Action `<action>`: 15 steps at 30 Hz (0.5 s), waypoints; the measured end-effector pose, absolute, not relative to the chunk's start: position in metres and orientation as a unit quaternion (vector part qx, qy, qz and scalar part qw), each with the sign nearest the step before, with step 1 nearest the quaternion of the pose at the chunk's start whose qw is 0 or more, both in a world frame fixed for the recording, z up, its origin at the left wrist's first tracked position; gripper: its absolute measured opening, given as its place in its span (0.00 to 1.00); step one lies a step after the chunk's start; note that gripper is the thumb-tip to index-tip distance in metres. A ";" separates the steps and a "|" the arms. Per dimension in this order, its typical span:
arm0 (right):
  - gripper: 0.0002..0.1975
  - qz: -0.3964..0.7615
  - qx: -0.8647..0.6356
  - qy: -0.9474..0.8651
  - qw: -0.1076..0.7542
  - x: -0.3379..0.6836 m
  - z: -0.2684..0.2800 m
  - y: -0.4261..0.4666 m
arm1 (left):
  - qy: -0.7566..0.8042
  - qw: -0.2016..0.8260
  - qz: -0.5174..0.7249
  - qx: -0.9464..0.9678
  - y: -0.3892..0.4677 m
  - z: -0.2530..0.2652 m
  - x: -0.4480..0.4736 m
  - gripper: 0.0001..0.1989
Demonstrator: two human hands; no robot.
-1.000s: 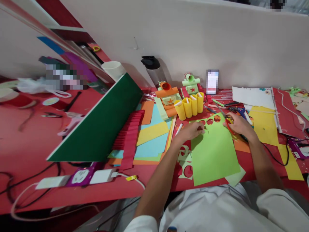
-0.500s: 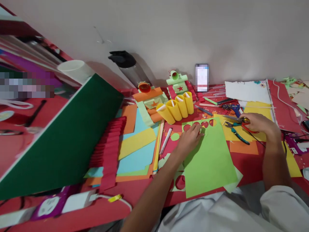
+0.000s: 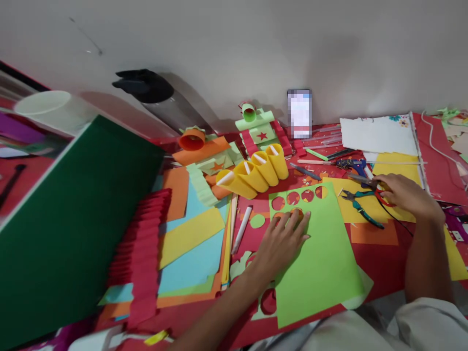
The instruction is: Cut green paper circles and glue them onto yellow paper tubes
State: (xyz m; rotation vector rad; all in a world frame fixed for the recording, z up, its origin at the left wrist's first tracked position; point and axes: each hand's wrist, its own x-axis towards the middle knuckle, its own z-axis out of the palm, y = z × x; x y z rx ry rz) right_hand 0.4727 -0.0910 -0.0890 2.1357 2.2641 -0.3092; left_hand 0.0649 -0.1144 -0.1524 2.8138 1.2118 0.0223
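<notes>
My left hand (image 3: 283,239) lies on a green sheet of paper (image 3: 321,273), fingers spread near its upper left edge. A row of round holes runs along the sheet's top, and more holes show under my fingertips. My right hand (image 3: 409,195) is closed around the red-orange handles of a pair of scissors (image 3: 365,182), whose blades point left. Just below the scissors are teal-handled pliers (image 3: 361,212) on yellow paper (image 3: 341,197). A loose green paper circle (image 3: 258,221) rests left of the sheet, close to a white stick (image 3: 242,230).
Yellow paper rolls (image 3: 258,170) and paper figures (image 3: 261,131) stand behind the sheet. A phone (image 3: 300,114) leans on the wall. A glue gun (image 3: 356,165) lies beyond the scissors. Left are coloured sheets (image 3: 190,248), a green board (image 3: 73,209) and a bottle (image 3: 171,105).
My left hand has come down the green sheet, its fingers spreading and uncovering the top holes. The scissors have shifted slightly right relative to the pliers. The whole view has also shifted.
</notes>
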 end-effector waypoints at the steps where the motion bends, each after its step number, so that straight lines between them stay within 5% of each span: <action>1: 0.22 -0.093 0.687 0.721 0.021 0.470 -0.085 -0.092 | 0.393 0.036 0.003 0.919 -0.114 -0.152 0.066 0.27; 5: 0.19 -0.041 0.670 0.741 0.003 0.434 -0.070 -0.096 | 0.391 0.034 -0.005 0.920 -0.114 -0.149 0.068 0.27; 10: 0.27 -0.146 0.458 0.875 -0.061 0.349 -0.088 -0.098 | 0.388 0.057 0.017 0.920 -0.110 -0.140 0.065 0.28; 15: 0.32 -0.149 0.390 0.908 0.038 0.314 -0.125 -0.095 | 0.476 0.039 -0.005 0.879 -0.101 -0.117 0.034 0.16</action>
